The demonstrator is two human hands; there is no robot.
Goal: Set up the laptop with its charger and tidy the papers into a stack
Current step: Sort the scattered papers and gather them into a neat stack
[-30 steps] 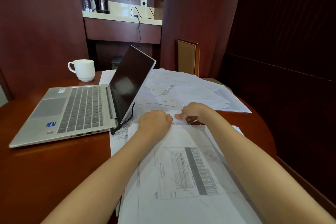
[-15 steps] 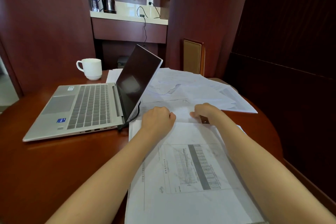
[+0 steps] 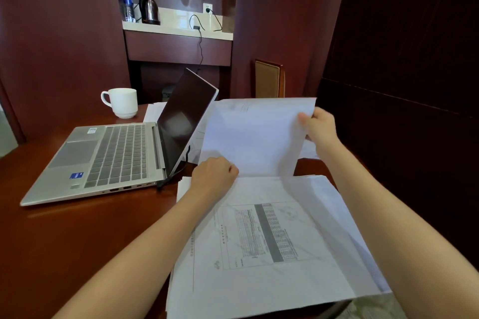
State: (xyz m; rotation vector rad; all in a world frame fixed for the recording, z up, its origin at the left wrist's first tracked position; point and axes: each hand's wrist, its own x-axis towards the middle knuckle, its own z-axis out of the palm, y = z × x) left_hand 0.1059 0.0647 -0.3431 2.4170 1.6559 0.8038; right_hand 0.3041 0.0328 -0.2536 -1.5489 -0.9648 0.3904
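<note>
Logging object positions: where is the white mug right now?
In the head view, the white mug stands on the table at the far left, just beyond the open laptop.

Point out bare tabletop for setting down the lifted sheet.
Widest bare wood: table in front of the laptop, left of the paper stack. Smaller patch between mug and laptop. Crowded: loose papers behind the laptop, charger cable at its corner.
</note>
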